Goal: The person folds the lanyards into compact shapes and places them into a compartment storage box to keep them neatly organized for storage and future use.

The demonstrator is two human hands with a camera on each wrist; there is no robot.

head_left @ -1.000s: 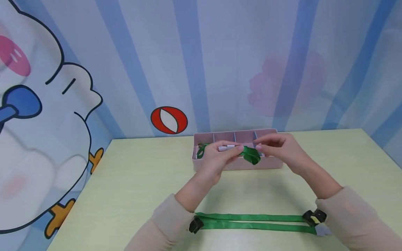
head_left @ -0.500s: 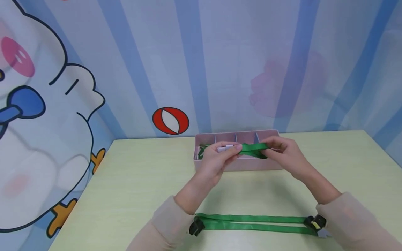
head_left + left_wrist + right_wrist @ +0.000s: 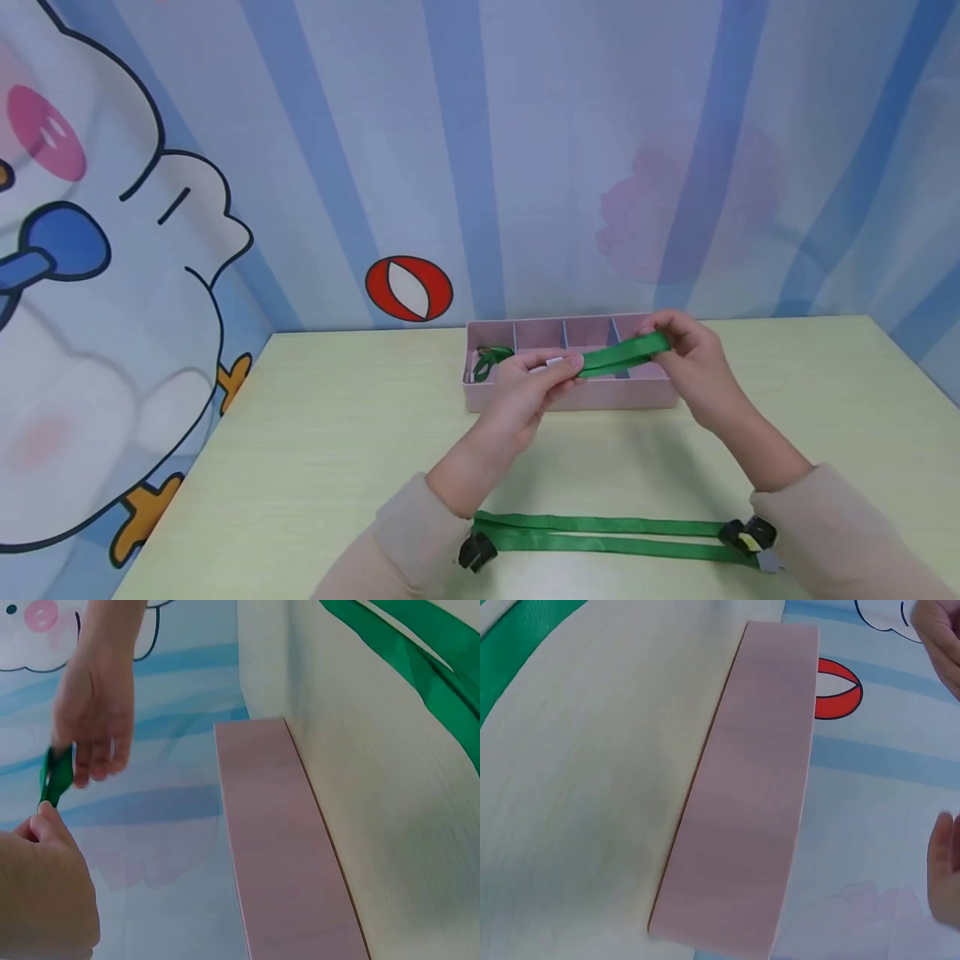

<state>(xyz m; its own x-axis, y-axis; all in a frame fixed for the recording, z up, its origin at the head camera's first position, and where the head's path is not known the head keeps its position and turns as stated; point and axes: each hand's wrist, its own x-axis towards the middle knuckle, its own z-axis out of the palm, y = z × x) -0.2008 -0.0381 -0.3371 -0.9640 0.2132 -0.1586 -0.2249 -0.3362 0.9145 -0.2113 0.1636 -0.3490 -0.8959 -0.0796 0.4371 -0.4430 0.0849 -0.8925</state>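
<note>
In the head view, my left hand [image 3: 528, 387] pinches a folded green ribbon [image 3: 622, 357] between thumb and fingers, with a small white piece showing at its grip. My right hand [image 3: 697, 367] grips the ribbon's other end, up and to the right. The ribbon is stretched in a short doubled band between the hands, above the pink compartment box [image 3: 570, 396]. In the left wrist view, the same ribbon [image 3: 57, 776] spans from the upper hand to the lower one. The right wrist view shows only parts of both hands at its right edge.
Another green ribbon [image 3: 615, 544] lies doubled along the table's front, between a black clip [image 3: 477, 552] and more black pieces [image 3: 748, 534] with a pale tab. A green bundle [image 3: 491, 360] lies in the box's left compartment. A printed backdrop [image 3: 562, 167] stands behind the table.
My right hand has taken hold of the ribbon's loose end and pulled it right and slightly up, drawing the ribbon from a drooping loop into a straighter band. My left hand still pinches it.
</note>
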